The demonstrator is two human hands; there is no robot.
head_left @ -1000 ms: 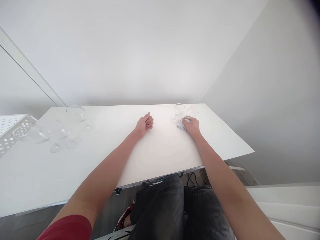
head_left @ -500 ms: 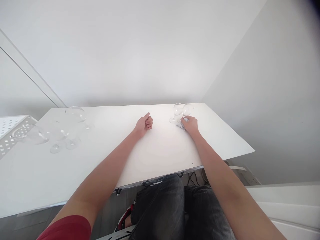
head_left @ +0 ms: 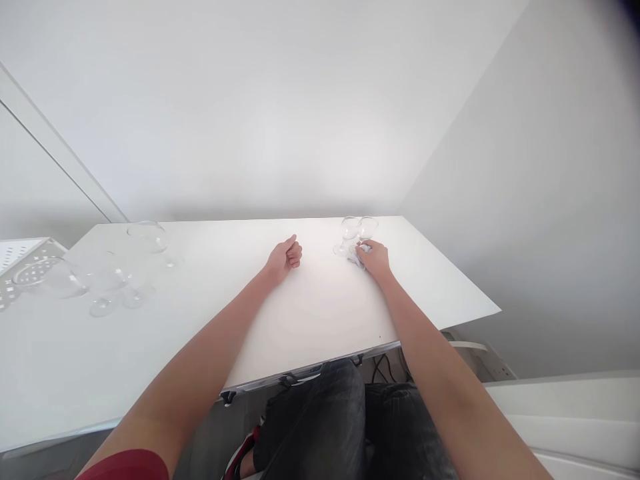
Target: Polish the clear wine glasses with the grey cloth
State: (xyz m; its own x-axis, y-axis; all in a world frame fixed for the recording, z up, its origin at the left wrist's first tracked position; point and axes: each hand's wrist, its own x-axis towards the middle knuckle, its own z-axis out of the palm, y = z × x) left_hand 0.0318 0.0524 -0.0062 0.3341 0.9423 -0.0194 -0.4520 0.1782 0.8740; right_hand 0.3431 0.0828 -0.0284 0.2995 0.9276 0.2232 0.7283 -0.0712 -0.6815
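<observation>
My left hand [head_left: 285,259] rests on the white table [head_left: 320,313] as a loose fist, thumb uppermost, with nothing visible in it. Farther right, my right hand [head_left: 376,257] is closed on a crumpled pale grey cloth [head_left: 356,260], part of which pokes out below the fingers. Just beyond those fingers stands a clear stemmed glass [head_left: 369,227]; its stem and foot are mostly hidden by the hand and cloth, so I cannot tell whether the fingers also grip it. Close to its left is a second stemmed glass [head_left: 350,228], upright on its foot.
Several more stemmed glasses stand at the table's left, among them a large one [head_left: 150,237] toward the back. A white perforated rack [head_left: 37,260] lies at the far left. Walls [head_left: 280,133] border the back and right. Cables [head_left: 384,368] hang below the front edge.
The whole view has shifted slightly, with everything sitting a little lower and more to the left. Both hands keep nearly the same places on the table; the right fingers have shifted only slightly around the cloth.
</observation>
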